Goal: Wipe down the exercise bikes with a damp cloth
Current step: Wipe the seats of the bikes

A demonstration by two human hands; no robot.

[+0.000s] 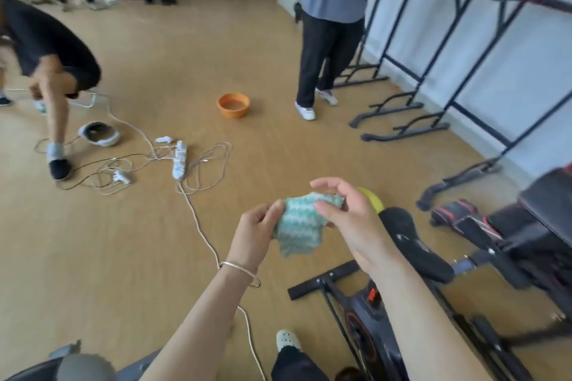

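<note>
A green-and-white patterned cloth (299,227) hangs in the air between both hands. My left hand (255,230) pinches its left edge; a thin bangle circles that wrist. My right hand (346,215) grips the cloth's top right corner between thumb and fingers. Below and to the right stands a black exercise bike (371,312) with its black saddle (411,241) just right of my right forearm. The cloth touches no part of the bike.
An orange basin (233,105) sits on the wooden floor ahead. A white power strip (180,159) with tangled cables lies to the left, one cable running toward my feet. A person bends at far left; another stands by black metal racks (411,71) along the right wall.
</note>
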